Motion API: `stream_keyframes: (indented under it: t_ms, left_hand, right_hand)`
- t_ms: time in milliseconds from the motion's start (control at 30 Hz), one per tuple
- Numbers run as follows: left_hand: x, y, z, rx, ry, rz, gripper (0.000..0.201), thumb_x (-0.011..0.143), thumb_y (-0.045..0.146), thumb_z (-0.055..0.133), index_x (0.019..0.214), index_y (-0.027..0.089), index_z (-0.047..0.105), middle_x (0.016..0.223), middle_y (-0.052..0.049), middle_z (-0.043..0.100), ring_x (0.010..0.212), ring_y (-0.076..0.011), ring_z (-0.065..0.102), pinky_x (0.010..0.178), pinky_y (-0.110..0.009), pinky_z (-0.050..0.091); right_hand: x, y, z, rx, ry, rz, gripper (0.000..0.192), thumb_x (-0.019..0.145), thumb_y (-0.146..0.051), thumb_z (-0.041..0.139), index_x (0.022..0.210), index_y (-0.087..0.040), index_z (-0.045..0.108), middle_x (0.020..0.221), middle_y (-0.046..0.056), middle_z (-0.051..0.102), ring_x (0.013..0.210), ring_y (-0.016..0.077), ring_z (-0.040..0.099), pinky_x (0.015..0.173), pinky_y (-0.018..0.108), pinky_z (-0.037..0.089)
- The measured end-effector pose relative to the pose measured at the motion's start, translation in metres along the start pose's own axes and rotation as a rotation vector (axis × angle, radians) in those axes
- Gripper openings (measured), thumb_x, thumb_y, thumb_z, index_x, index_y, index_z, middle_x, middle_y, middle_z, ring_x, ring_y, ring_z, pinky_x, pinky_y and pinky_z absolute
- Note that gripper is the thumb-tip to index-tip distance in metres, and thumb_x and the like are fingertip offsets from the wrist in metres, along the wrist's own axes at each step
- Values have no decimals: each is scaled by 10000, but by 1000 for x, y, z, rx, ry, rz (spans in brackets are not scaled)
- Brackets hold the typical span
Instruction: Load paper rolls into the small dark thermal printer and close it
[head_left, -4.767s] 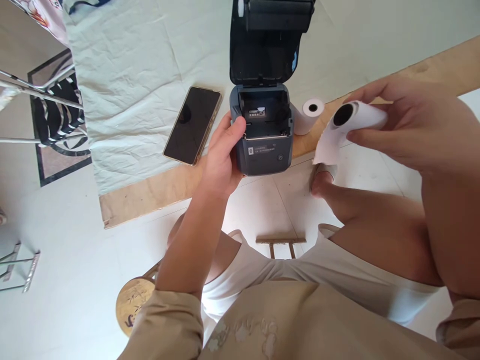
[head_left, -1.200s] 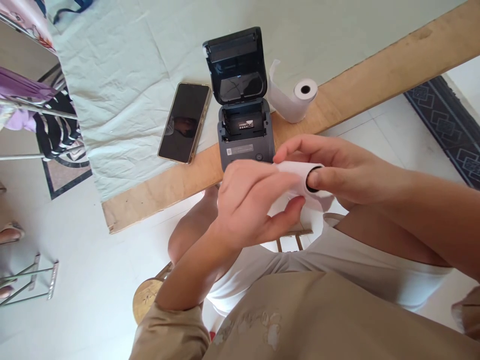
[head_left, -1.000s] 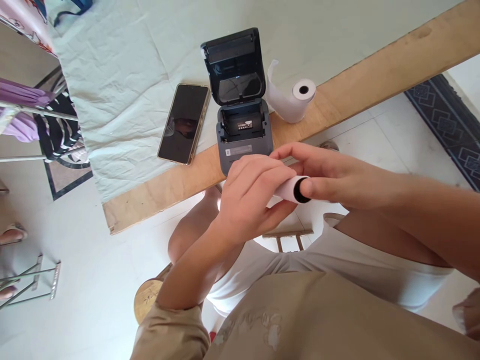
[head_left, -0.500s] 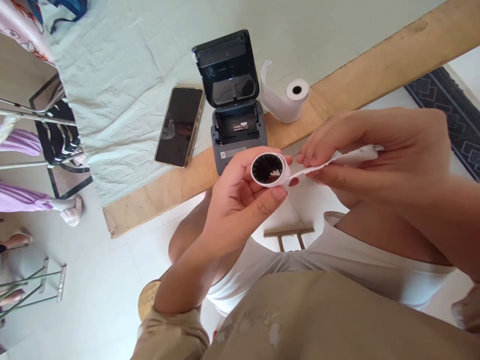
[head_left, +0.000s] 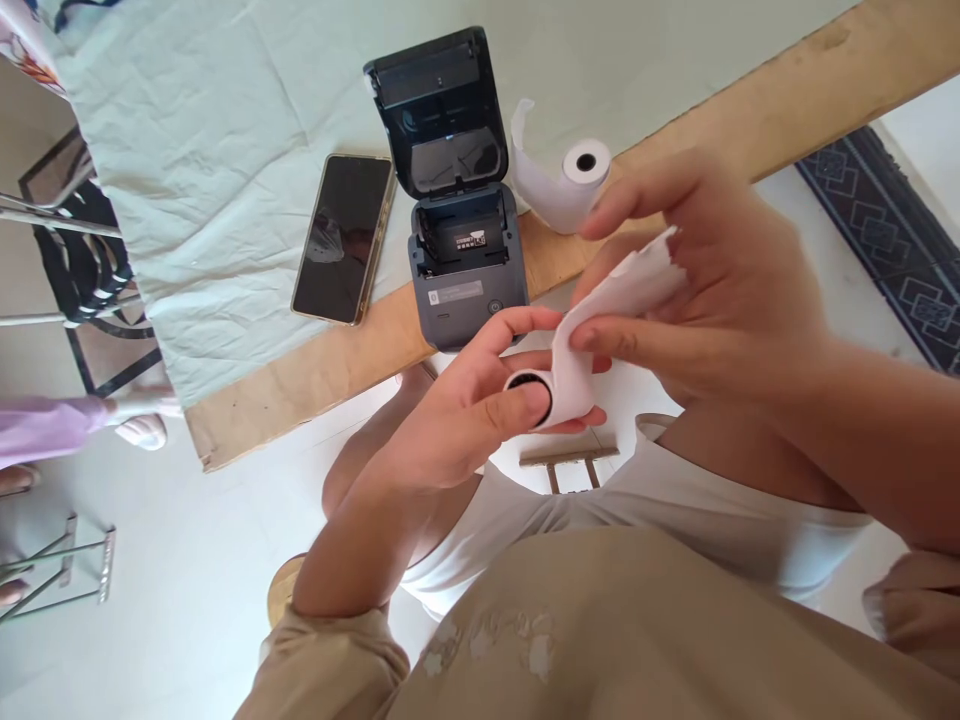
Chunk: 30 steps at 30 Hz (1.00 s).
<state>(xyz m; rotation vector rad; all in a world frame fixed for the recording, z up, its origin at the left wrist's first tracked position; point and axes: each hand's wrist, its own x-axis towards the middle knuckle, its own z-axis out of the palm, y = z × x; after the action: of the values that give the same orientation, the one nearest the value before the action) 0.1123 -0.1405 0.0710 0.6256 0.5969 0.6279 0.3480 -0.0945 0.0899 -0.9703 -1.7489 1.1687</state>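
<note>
**Paper pulled up from the roll, printer open behind**

Nearest to us, our left hand (head_left: pixel 465 420) has its grip closed on a small paper roll (head_left: pixel 541 392), thumb across the dark core and fingers wrapped behind it. Half a second ago the open end of that roll faced us squarely; now the thumb covers most of it and the roll sits lower and a little more central. Our right hand (head_left: pixel 705 290) pinches the loose paper strip (head_left: pixel 615 300) between thumb and fingers, its grip narrow on the sheet. The strip earlier ran out sideways to the right; now it rises from the roll up and to the right, and the right hand has lifted with it, so that its fingers overlap the things on the surface behind.

Both hands hold the roll in the air above our lap, in front of the wooden edge of the surface (head_left: pixel 315 375).

Past the hands stands the small dark printer (head_left: pixel 465 270), lid (head_left: pixel 435 105) up and paper bay bare, in the same place as before. A phone (head_left: pixel 343 238) lies face up just to its left on the pale cloth (head_left: pixel 225 150). A second paper roll (head_left: pixel 574 175) lies just to the right of the printer, its tail curling upward, partly behind our right fingers.

Far left, a metal rack (head_left: pixel 67 250) stands on the floor.
</note>
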Motion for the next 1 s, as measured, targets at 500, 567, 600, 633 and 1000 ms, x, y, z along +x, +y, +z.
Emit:
stream_keyframes:
  t_ms: [500, 567, 600, 633, 1000]
  left_hand:
    - [12, -12, -1, 110, 91, 80, 787, 822, 614, 972, 1468, 363, 599, 1386, -63, 764, 1032, -274, 835, 793, -363, 677]
    - [11, -12, 1, 101, 94, 62, 762, 806, 616, 983, 1414, 349, 611, 1381, -67, 757, 1079, -304, 834, 811, -382, 684]
    - [11, -12, 3, 83, 89, 57, 757, 805, 613, 986, 1402, 350, 603, 1388, -67, 751, 1105, -322, 837, 836, -405, 695]
    - [11, -12, 4, 58, 74, 57, 745, 815, 597, 985, 1399, 358, 590, 1399, -61, 741, 1120, -334, 842, 861, -433, 707]
    - [20, -16, 8, 43, 18, 116, 762, 815, 501, 1003, 1405, 359, 542, 1374, -37, 767, 1086, -302, 868, 837, -406, 753]
  right_hand:
    - [-8, -2, 3, -151, -237, -397, 255, 1032, -33, 487, 1064, -235, 638, 1130, -31, 752, 925, 46, 709, 812, 198, 610]
    - [-9, -3, -3, -154, -314, -384, 145, 1093, -164, 526, 1131, -243, 642, 1131, -21, 777, 1000, 83, 756, 862, 240, 630]
    - [-10, -2, -4, -175, -325, -397, 90, 1109, -257, 576, 1172, -247, 640, 1091, -16, 785, 1020, 114, 773, 880, 276, 632]
    - [-11, 0, -4, -209, -328, -412, 133, 1107, -338, 627, 1210, -253, 633, 1049, -16, 791, 1032, 141, 786, 895, 311, 626]
    - [-16, 9, 3, -278, -329, -400, 192, 1024, -317, 757, 1185, -299, 654, 1091, -42, 823, 950, 156, 765, 978, 379, 540]
